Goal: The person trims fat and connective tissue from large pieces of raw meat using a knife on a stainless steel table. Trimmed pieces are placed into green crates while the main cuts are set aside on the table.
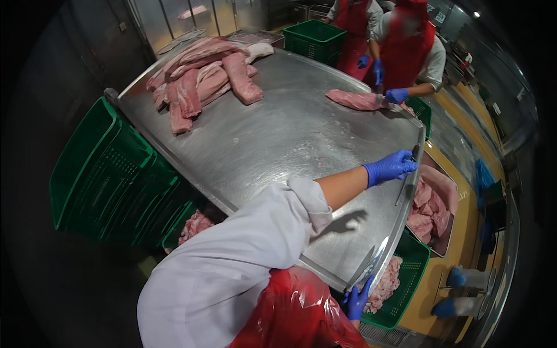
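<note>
My left hand (391, 168), in a blue glove, reaches across to the right edge of the steel table (272, 139). Its fingers close around a thin metal rod with a dark handle (415, 155), mostly hidden by the glove; the rod's thin end shows below. Low at the table's near right corner is my right hand (358, 298), also gloved in blue. A knife-like blade (364, 268) slants up from its fingers, the grip hidden. At the far left of the table lies a heap of long pink meat slabs (203, 75).
Across the table, a co-worker's gloved hands work at a long meat piece (357, 100); another person stands alongside. Stacked green crates (104, 174) flank the left side. A green crate (415, 272) of trimmings and a metal tub (445, 235) of meat sit beyond the right edge.
</note>
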`<action>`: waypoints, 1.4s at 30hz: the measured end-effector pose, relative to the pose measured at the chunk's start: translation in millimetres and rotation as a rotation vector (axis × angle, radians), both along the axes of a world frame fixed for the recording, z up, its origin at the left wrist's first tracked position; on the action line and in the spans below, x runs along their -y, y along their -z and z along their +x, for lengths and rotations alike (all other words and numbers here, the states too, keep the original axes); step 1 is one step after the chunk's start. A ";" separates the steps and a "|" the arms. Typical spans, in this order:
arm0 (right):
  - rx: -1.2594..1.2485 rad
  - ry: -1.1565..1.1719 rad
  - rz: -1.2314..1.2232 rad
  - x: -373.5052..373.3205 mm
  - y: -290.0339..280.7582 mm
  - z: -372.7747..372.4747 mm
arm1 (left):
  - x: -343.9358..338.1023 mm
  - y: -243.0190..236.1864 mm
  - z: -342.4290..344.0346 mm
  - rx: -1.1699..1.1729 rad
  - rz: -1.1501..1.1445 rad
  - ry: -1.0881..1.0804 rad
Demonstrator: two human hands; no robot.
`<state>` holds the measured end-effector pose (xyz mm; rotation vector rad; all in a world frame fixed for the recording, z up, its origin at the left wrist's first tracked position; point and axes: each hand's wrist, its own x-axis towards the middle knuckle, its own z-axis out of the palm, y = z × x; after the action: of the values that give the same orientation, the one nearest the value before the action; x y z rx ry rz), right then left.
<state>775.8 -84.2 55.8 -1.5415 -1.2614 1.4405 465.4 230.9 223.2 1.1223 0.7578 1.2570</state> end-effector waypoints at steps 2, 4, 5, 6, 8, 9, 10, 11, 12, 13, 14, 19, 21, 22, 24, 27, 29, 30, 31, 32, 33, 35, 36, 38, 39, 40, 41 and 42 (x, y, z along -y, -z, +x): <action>-0.039 0.001 0.008 -19.0 1.1 -24.2 | 1.9 29.4 -63.7 -0.349 0.138 -0.188; 0.091 -0.023 0.126 -21.4 18.7 -25.8 | 36.6 39.4 -129.6 -0.507 0.119 -0.226; 0.150 -0.056 0.186 -23.8 24.9 -34.0 | 53.1 55.0 -176.3 -0.492 -0.024 -0.250; 0.098 -0.063 0.108 -26.3 15.1 -57.4 | 59.2 101.2 -245.9 -0.528 -0.154 -0.350; 0.096 -0.093 0.016 -16.5 -8.4 -90.8 | 90.3 163.9 -369.9 -0.492 -0.326 -0.577; 0.116 -0.056 -0.032 -7.4 -15.4 -100.6 | 102.3 169.6 -405.3 -0.451 -0.479 -0.654; 0.140 -0.047 -0.002 0.8 -14.7 -108.9 | 115.9 175.6 -455.0 -0.470 -0.671 -0.649; 0.126 -0.136 -0.004 -7.8 -10.2 -127.2 | 157.5 211.7 -556.2 -0.750 -0.672 -0.966; 0.162 -0.140 -0.017 -1.3 -9.2 -132.2 | 171.9 227.7 -594.1 -0.739 -0.705 -1.194; 0.147 -0.198 -0.017 -7.5 -4.0 -145.8 | 212.6 232.3 -670.1 -0.816 -0.707 -1.400; 0.222 -0.101 -0.080 12.9 -20.0 -149.3 | 189.7 232.7 -658.8 -0.773 -0.749 -1.225; 0.293 -0.082 -0.100 29.4 -58.6 -205.3 | 221.7 234.3 -772.3 -0.792 -0.637 -1.672; 0.297 -0.099 -0.120 30.5 -58.2 -213.6 | 234.6 226.9 -816.0 -0.666 -0.367 -1.683; 0.314 -0.121 -0.128 38.4 -56.1 -206.4 | 224.3 224.3 -816.6 -0.648 -0.467 -1.692; 0.348 -0.144 -0.151 64.9 -49.5 -181.7 | 199.3 206.9 -806.3 -0.619 -0.659 -1.677; 0.182 -0.007 -0.226 81.4 -61.6 -198.6 | 197.3 202.6 -824.4 -0.563 -0.748 -1.585; 0.167 -0.024 -0.195 69.0 -48.4 -201.1 | 207.1 217.1 -855.1 -0.399 -0.544 -1.596; 0.168 -0.033 -0.201 66.7 -43.9 -200.7 | 202.9 219.2 -860.1 -0.315 -0.443 -1.577; 0.169 -0.043 -0.208 64.7 -40.0 -199.2 | 201.5 221.5 -864.3 -0.334 -0.439 -1.547; 0.222 -0.090 -0.204 62.0 -37.5 -195.8 | 201.7 225.8 -864.7 -0.353 -0.436 -1.518; 0.268 -0.126 -0.191 54.6 -42.8 -208.7 | 194.7 224.2 -863.2 -0.371 -0.418 -1.482; 0.275 -0.146 -0.187 35.0 -63.0 -241.5 | 189.7 225.8 -866.1 -0.093 -0.447 -1.333; 0.244 -0.126 -0.204 26.9 -79.2 -261.4 | 186.2 228.8 -862.0 0.044 -0.459 -1.245; 0.343 -0.108 -0.188 28.9 -91.8 -273.3 | 158.9 231.9 -817.5 0.410 -0.389 -1.223; 0.375 -0.137 -0.143 22.1 -81.7 -263.8 | 161.2 236.7 -823.7 0.411 -0.404 -1.217; 0.391 -0.192 -0.088 6.4 -63.8 -255.6 | 175.7 244.0 -848.6 0.404 -0.401 -1.240; 0.414 -0.235 -0.039 -4.6 -42.7 -243.0 | 187.8 247.6 -864.3 0.400 -0.409 -1.253; 0.489 -0.264 0.022 -0.7 -30.5 -229.3 | 186.3 247.3 -855.8 0.366 -0.422 -1.243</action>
<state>546.5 -83.5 86.2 -1.8335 -1.8165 1.2327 -390.3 44.5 -24.0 -0.0554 1.4201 2.0807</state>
